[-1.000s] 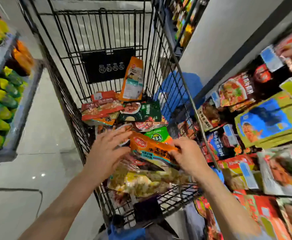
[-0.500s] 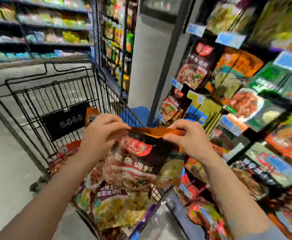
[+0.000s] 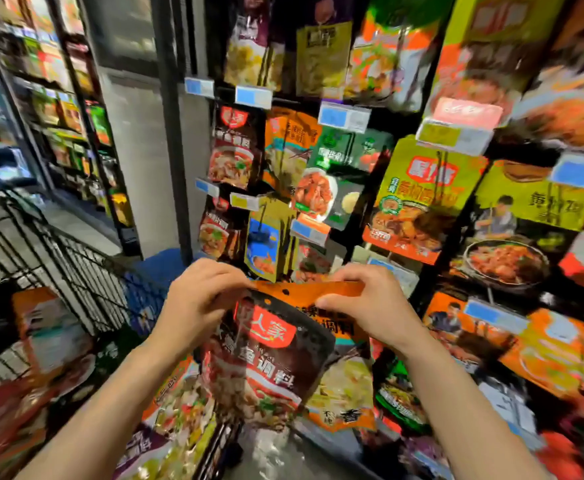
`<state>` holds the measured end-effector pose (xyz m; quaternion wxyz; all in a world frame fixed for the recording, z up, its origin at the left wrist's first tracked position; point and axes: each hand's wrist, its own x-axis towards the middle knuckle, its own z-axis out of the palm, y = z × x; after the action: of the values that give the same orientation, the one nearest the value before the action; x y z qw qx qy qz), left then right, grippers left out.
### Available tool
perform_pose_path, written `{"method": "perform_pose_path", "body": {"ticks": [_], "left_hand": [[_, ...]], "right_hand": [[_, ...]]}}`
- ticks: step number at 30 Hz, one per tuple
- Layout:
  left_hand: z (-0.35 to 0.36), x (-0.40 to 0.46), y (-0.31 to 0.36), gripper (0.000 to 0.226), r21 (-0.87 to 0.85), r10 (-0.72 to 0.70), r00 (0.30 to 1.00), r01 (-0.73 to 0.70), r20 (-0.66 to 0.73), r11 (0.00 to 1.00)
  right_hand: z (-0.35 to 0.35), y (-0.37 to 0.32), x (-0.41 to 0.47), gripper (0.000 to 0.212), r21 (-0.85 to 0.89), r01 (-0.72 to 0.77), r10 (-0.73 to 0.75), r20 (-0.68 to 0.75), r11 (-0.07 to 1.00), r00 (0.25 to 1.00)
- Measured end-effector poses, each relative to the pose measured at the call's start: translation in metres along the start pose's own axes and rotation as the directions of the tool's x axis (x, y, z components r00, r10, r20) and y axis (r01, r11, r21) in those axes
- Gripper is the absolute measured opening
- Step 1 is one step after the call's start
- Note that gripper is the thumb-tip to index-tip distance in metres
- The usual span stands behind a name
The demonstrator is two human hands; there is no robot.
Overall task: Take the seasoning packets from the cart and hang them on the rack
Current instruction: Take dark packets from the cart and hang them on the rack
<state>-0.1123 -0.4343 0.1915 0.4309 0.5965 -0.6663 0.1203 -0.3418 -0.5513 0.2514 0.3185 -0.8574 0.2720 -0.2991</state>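
**Both hands up with a stack of packets at the rack**

Left hand [image 3: 202,299] pinches the top left edge of the seasoning packets, fingers curled over the rim. Right hand [image 3: 370,303] grips the top right, thumb along the front, fingers tucked behind. Between them sits a dark packet [image 3: 266,362] with a red logo and a bowl picture in front, and an orange packet [image 3: 313,291] just behind it, its top strip with punched hanging holes rising above the dark one. More packets hang lower in the bunch, yellow-green and orange; how many is blurred.

The stack is held in the air, in front of the lower rows of the rack [image 3: 370,168] and apart from any hook. The rack fills the right side: rows of hanging packets in black, orange, green and yellow, with blue and yellow price tags [image 3: 253,97] on the hook ends.

To the left, the black wire cart [image 3: 58,254] stands beside the rack, with more packets [image 3: 51,341] lying inside. Beyond it, stocked shelves [image 3: 65,109] run along the aisle.
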Motion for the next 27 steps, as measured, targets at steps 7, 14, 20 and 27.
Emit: {"method": "perform_pose_path", "body": {"ticks": [7, 14, 20, 27], "left_hand": [[0.065, 0.057, 0.040, 0.023, -0.280, 0.013, 1.000, -0.019, -0.022, 0.960], [0.097, 0.119, 0.088, 0.017, -0.336, 0.120, 0.990, -0.140, -0.080, 0.931], [0.104, 0.149, 0.113, 0.024, -0.472, 0.075, 0.985, -0.140, -0.153, 0.870], [0.084, 0.163, 0.106, 0.021, -0.405, 0.056, 0.980, -0.132, -0.193, 0.905]], "right_hand": [[-0.085, 0.006, -0.029, 0.031, -0.122, -0.022, -0.007, -0.231, 0.992, 0.973], [-0.155, 0.010, -0.047, 0.027, -0.151, -0.049, -0.025, -0.453, 0.987, 0.891], [-0.186, 0.011, -0.050, 0.023, -0.110, -0.054, -0.013, -0.526, 0.992, 0.850], [-0.186, -0.003, -0.028, 0.021, 0.092, -0.021, 0.058, -0.420, 0.996, 0.906]]}}
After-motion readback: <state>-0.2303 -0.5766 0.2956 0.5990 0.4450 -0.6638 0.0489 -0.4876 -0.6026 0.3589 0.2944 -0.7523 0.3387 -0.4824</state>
